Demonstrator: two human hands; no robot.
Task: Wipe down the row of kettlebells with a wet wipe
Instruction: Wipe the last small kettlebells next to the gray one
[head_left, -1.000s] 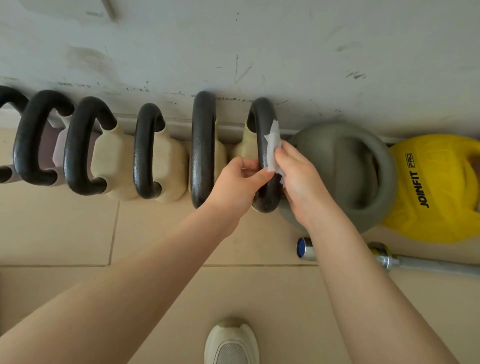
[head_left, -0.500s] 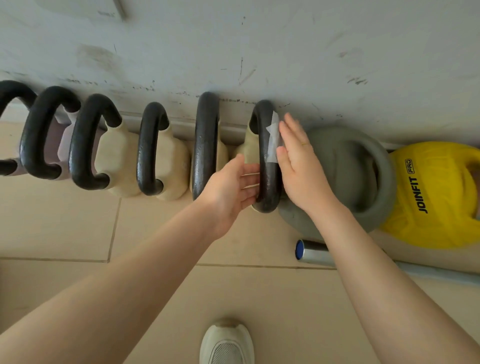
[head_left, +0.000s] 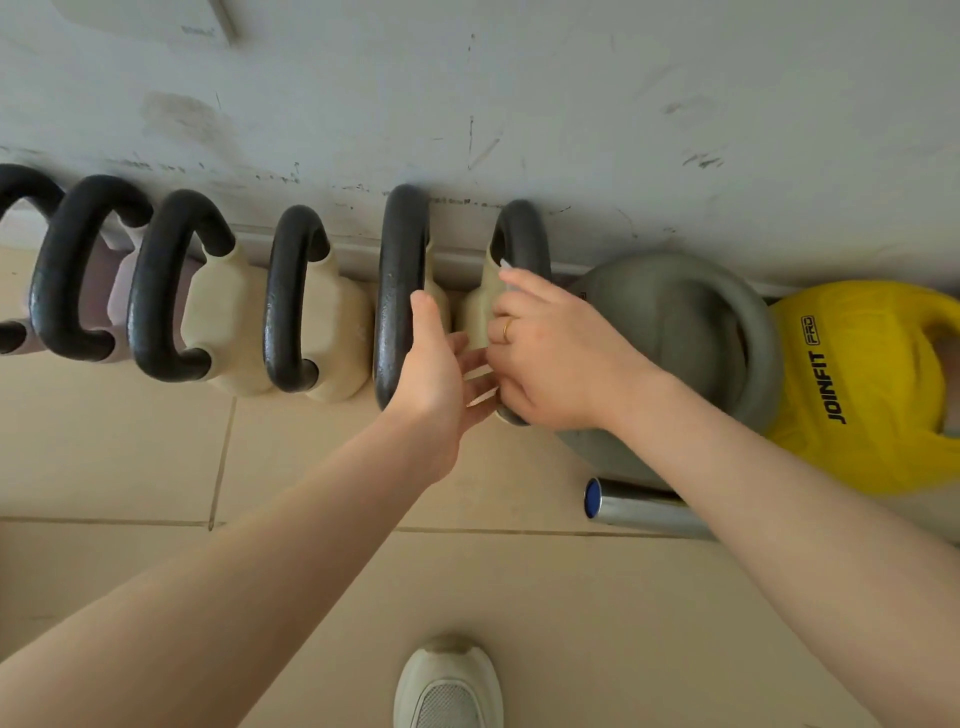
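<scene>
Several kettlebells with black handles and cream bodies stand in a row along the wall. My right hand (head_left: 556, 358) is wrapped over the black handle (head_left: 522, 228) of the rightmost cream kettlebell (head_left: 475, 312), pressing the wet wipe against it. Only a small white corner of the wet wipe (head_left: 505, 268) shows above my fingers. My left hand (head_left: 431, 374) is open, fingers spread, just left of that handle and beside the neighbouring kettlebell's handle (head_left: 400, 260), holding nothing.
A large grey kettlebell (head_left: 691, 332) and a yellow JOINFIT kettlebell (head_left: 857, 384) sit to the right. A chrome bar (head_left: 634, 506) lies on the tiled floor under my right forearm. My white shoe (head_left: 449, 686) is at the bottom. A scuffed wall (head_left: 571, 104) backs the row.
My right hand slid down the handle from its top and closed around it, covering most of the wipe. My left hand let go and stays open beside it.
</scene>
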